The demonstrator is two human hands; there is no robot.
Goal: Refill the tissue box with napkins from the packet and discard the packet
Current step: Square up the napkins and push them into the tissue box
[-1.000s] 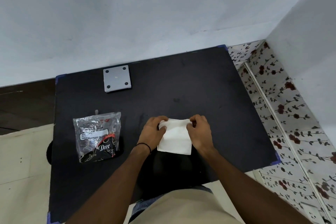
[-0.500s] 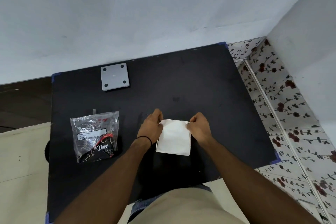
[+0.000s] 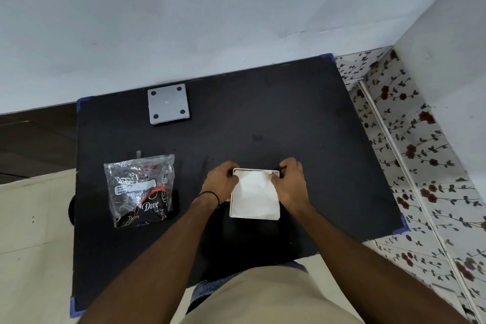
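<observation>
A white square tissue box (image 3: 231, 214) stands open on the black table, right in front of me. A stack of white napkins (image 3: 253, 196) lies inside it, within the rim. My left hand (image 3: 219, 184) grips the box's far left corner, thumb on the napkins. My right hand (image 3: 290, 185) grips the far right corner the same way. The clear plastic packet (image 3: 139, 188) with black and red "Dove" print lies flat and crumpled to the left, apart from both hands. A grey square plate (image 3: 168, 103) with black round feet rests near the table's back edge.
The black table (image 3: 328, 152) stands against a pale wall, with blue tape on its corners. Flowered floor tiles (image 3: 420, 166) run along its right side and a plain floor (image 3: 34, 231) lies to the left. My beige shirt fills the bottom of the view.
The napkin stack has dropped into the box, whose rim now shows around it. Both hands have slid up to the box's far corners.
</observation>
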